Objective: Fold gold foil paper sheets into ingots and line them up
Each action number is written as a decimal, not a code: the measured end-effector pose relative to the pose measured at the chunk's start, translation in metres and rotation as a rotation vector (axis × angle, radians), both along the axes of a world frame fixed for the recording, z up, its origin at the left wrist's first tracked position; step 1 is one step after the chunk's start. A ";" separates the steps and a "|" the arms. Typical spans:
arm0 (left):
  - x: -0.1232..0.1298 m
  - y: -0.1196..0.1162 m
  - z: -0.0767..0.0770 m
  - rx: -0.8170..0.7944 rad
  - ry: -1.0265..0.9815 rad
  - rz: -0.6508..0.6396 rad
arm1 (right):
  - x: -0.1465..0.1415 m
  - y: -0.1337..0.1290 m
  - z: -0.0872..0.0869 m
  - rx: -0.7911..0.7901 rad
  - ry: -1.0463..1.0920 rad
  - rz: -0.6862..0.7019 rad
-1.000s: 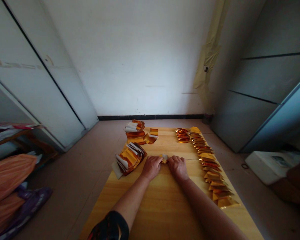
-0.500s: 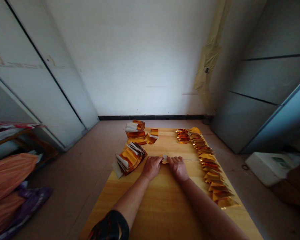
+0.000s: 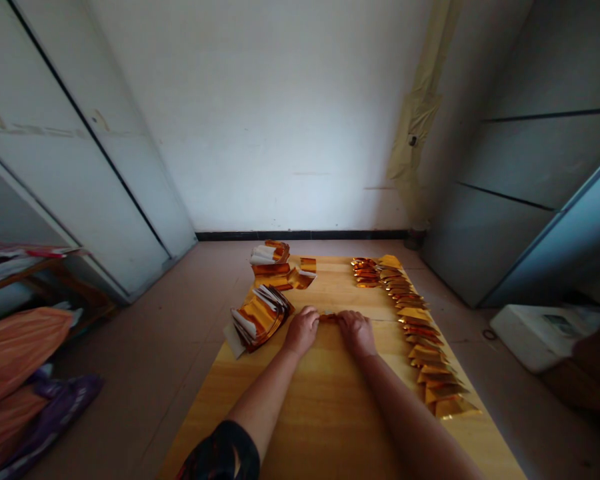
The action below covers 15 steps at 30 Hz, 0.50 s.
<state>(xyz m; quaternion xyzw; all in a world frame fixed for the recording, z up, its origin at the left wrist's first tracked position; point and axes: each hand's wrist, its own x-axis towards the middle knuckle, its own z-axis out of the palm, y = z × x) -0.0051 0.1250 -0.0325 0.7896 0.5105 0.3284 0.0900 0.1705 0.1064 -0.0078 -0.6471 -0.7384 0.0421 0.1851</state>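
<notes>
A narrow gold foil strip [image 3: 328,318] lies between the person's two hands, its long axis running crosswise, left to right, and its ends pointing at each hand. It sits just above the middle of a yellow wooden surface [image 3: 325,413], whose long direction runs away from the person. The left hand [image 3: 301,331] and the right hand [image 3: 356,333] are both curled and closed on the strip's ends, fingertips gripping it from either side, with only a short length showing between them.

Just left of the left hand is a fanned bundle of gold foil and white paper sheets [image 3: 260,318], at the surface's left edge, with a white paper corner at its lower end. Farther away is a second gold-and-white bundle [image 3: 269,257], with two loose gold foil pieces [image 3: 307,265] beside it. To the right, one long diagonal row of folded triangular gold foil packets [image 3: 420,340] follows the right edge; they overlap too much for an exact count. A small heap of narrow folded gold pieces [image 3: 365,271] lies at the far end, just left of the row.

On the floor, orange plastic bags [image 3: 15,353] and a purple plastic bag [image 3: 60,407] lie to the left, and a white box [image 3: 545,337] sits to the right.
</notes>
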 end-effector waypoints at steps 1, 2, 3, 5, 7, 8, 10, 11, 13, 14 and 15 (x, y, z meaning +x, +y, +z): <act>0.001 0.003 0.001 -0.024 -0.015 0.006 | -0.002 0.001 -0.001 -0.009 -0.006 -0.037; 0.003 0.005 0.001 -0.050 -0.023 0.016 | -0.005 0.002 -0.002 -0.019 -0.014 -0.070; 0.004 0.007 0.002 -0.077 -0.023 0.029 | -0.007 0.003 -0.004 -0.028 -0.025 -0.097; 0.008 0.011 0.003 -0.115 -0.016 0.060 | -0.010 0.004 -0.006 -0.048 -0.047 -0.127; 0.011 0.013 0.003 -0.132 -0.016 0.085 | -0.012 0.004 -0.007 -0.062 -0.063 -0.130; 0.012 0.013 0.003 -0.137 -0.019 0.096 | -0.013 0.004 -0.007 -0.064 -0.067 -0.127; 0.014 0.014 0.002 -0.140 -0.024 0.114 | -0.013 0.004 -0.007 -0.061 -0.073 -0.126; 0.015 0.014 0.001 -0.138 -0.024 0.122 | -0.014 0.003 -0.007 -0.057 -0.077 -0.128; 0.016 0.014 0.000 -0.128 -0.015 0.131 | -0.015 0.002 -0.006 -0.049 -0.086 -0.130; 0.016 0.014 -0.001 -0.122 -0.007 0.131 | -0.015 0.002 -0.005 -0.048 -0.093 -0.131; 0.016 0.014 -0.001 -0.119 0.004 0.131 | -0.016 0.001 -0.005 -0.049 -0.100 -0.131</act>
